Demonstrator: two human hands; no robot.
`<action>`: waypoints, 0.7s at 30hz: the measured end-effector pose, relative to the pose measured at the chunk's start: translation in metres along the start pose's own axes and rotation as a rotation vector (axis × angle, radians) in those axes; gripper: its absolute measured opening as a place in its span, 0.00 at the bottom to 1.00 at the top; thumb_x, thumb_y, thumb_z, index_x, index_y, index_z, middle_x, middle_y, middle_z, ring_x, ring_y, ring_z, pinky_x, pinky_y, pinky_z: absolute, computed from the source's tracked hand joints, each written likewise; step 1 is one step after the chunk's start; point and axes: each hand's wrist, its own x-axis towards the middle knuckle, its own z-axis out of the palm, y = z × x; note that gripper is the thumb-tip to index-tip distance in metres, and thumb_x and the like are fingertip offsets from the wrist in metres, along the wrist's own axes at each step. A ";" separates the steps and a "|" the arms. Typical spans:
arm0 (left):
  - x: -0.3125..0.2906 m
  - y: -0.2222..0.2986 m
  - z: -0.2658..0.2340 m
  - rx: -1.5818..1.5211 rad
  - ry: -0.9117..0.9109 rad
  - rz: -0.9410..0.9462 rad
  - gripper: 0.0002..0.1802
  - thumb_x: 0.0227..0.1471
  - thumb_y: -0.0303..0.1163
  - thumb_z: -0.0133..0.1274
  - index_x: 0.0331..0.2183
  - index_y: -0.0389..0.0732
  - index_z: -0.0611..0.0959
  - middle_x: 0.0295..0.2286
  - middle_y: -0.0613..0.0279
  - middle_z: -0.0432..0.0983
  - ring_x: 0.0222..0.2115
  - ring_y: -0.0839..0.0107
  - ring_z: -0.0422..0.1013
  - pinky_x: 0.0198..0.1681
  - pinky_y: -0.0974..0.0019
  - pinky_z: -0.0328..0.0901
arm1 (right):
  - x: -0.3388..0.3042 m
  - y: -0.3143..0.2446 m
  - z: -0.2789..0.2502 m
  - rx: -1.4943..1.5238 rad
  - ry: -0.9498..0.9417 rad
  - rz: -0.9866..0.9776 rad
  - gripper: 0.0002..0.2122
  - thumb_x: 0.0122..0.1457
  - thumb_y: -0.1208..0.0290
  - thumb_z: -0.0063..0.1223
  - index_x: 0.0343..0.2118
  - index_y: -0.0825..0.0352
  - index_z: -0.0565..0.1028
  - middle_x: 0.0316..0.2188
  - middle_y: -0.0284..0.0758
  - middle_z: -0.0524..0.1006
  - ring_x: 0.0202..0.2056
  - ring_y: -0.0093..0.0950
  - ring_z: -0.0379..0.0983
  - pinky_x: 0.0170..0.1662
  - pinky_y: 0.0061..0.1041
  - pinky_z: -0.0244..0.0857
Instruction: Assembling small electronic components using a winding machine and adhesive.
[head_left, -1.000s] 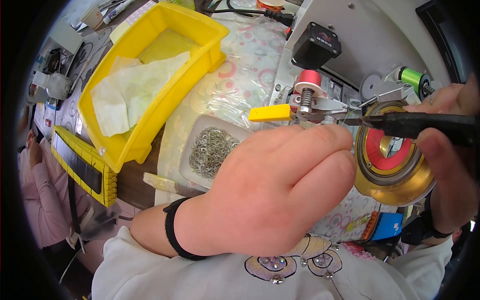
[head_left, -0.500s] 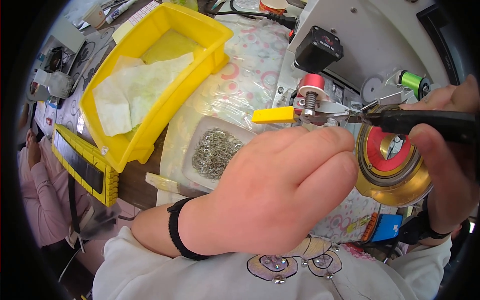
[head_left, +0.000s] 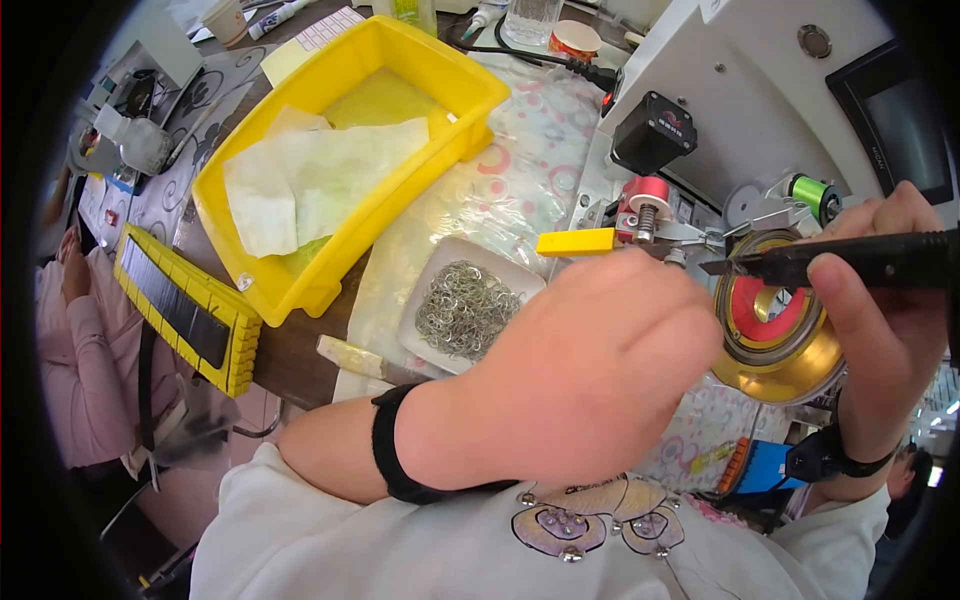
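My left hand (head_left: 590, 370) is closed in front of the machine, knuckles up, its fingertips turned away; whatever they pinch is hidden. In my right hand (head_left: 880, 325) is a black-handled knife (head_left: 870, 265), lying level with its dark blade pointing left, above the left hand's knuckles. A gold round spool (head_left: 790, 375) with a red centre sits just below the blade. Beyond the left hand are a yellow block (head_left: 577, 242) and a red thread spool (head_left: 645, 190) on the machine. Small bent metal wires, like fish hooks (head_left: 465, 310), fill a pale tray (head_left: 520, 275) beside my left wrist.
A yellow bin (head_left: 385, 215) holding white cloth (head_left: 320, 175) stands at the far left. A yellow rack with a black panel (head_left: 175, 300) leans nearer, with a seated person in pink beyond. The white machine housing (head_left: 750, 90) and a green thread spool (head_left: 815, 197) are at the right.
The whole view has shifted, so the bench appears further right. The knife blade now sits lower and closer to the gold spool. My left hand stays closed and the right keeps the knife.
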 end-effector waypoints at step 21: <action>0.011 -0.053 -0.083 -1.302 1.128 -0.500 0.15 0.56 0.45 0.47 0.38 0.44 0.73 0.30 0.67 0.75 0.15 0.79 0.62 0.24 0.73 0.61 | -0.126 0.025 0.006 -0.744 -0.568 0.219 0.12 0.48 0.72 0.57 0.36 0.66 0.72 0.28 0.38 0.73 0.30 0.35 0.72 0.32 0.30 0.68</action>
